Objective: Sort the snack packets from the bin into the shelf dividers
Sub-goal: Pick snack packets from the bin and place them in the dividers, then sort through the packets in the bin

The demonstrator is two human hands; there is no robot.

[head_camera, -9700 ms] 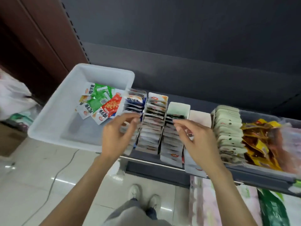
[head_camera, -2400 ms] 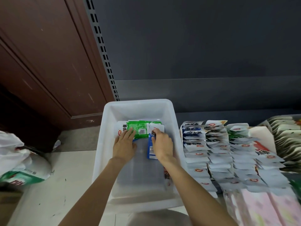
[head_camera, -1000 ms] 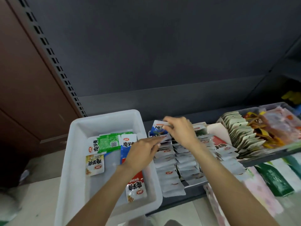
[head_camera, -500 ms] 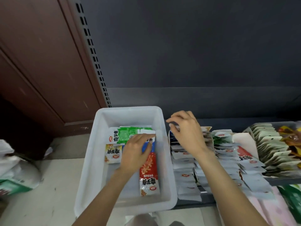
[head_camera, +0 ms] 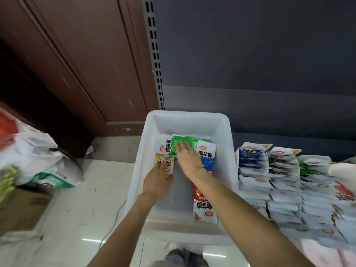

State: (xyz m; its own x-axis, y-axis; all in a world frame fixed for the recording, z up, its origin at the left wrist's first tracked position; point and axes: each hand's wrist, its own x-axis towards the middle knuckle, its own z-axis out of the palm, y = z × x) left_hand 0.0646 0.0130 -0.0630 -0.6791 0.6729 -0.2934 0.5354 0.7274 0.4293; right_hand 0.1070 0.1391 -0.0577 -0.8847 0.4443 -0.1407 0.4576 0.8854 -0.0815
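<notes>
1. Green packet (head_camera: 182,144) lying flat at the far end of the white bin (head_camera: 227,130), overlapped on its right by a blue-and-white packet (head_camera: 207,157).
2. Right hand (head_camera: 187,158) spread flat over the green packet, fingers straight, palm down, nothing pinched.
3. Yellow packet (head_camera: 163,161) just below the green one, against the bin's left side.
4. Left hand (head_camera: 158,179) resting on the yellow packet's near end, fingers fairly straight; actual hold on it cannot be told.
5. Red-and-white packet (head_camera: 204,205) lengthwise near the bin's right wall, partly under the right forearm.
6. Sorted packet rows (head_camera: 285,182) stacked upright in the shelf dividers just right of the bin, blue, dark and green fronts showing at the far ends.
7. Plastic bags (head_camera: 34,151) on the pale floor (head_camera: 82,199) far left, beside a brown door (head_camera: 77,54).
8. Shoes (head_camera: 185,256) at the bottom edge.
</notes>
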